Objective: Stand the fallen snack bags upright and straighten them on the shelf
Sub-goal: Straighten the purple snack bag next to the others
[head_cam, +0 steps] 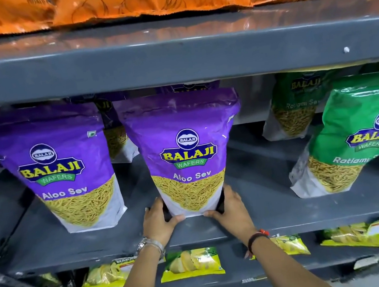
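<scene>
Two hands frame the base of the middle purple Aloo Sev bag (186, 153) in the head view, the only view you have. Your left hand (157, 220) cups the bag's lower left corner, thumb laid along the front bottom edge; your right hand (231, 207) mirrors it at the lower right corner. Both are closed onto the bag from the sides, fingers partly hidden behind it.

That bag stands upright near the front of the grey middle shelf (269, 217), label facing you, just about square to the shelf edge. A second purple Aloo Sev bag (63, 168) stands to its left, leaning a little. On the right, the front green Ratlami Sev bag (356, 134) tilts noticeably, with another green bag (299, 106) behind it.

You look to be finishing the straightening of the middle bag. Next, let go gently so it does not topple, check it stays up, then move to the leaning green bag and square its base the same way.
</scene>
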The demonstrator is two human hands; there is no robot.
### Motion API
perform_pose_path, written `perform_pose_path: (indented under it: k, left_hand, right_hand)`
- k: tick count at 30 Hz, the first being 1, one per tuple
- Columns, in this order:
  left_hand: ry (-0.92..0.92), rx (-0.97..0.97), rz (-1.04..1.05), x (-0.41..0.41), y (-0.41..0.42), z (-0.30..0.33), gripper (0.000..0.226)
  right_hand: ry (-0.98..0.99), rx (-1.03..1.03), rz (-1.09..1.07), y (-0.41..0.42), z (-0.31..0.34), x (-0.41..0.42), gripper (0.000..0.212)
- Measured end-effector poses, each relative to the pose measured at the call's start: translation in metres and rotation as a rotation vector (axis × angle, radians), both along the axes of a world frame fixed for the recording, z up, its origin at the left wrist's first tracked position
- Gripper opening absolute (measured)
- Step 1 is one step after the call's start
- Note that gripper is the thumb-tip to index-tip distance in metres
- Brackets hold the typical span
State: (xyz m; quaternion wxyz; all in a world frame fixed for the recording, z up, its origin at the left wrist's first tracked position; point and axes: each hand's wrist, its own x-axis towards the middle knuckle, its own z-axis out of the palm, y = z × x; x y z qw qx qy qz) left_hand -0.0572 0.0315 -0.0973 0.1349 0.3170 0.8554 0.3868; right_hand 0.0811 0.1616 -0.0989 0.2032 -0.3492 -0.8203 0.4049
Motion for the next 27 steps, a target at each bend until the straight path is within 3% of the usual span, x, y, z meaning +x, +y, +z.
perform_pose_path:
  k: [4,27]
  left_hand:
    - [0.102,-0.125,-0.019,-0.003,0.004,-0.009,0.069]
    - [0.129,-0.099,-0.048,-0.002,0.002,-0.015,0.063]
  right_hand:
    - [-0.044,0.030,-0.025,0.007,0.001,0.007,0.069]
    - [-0.035,-0.071,-0.046,0.011,-0.002,0.019,0.069]
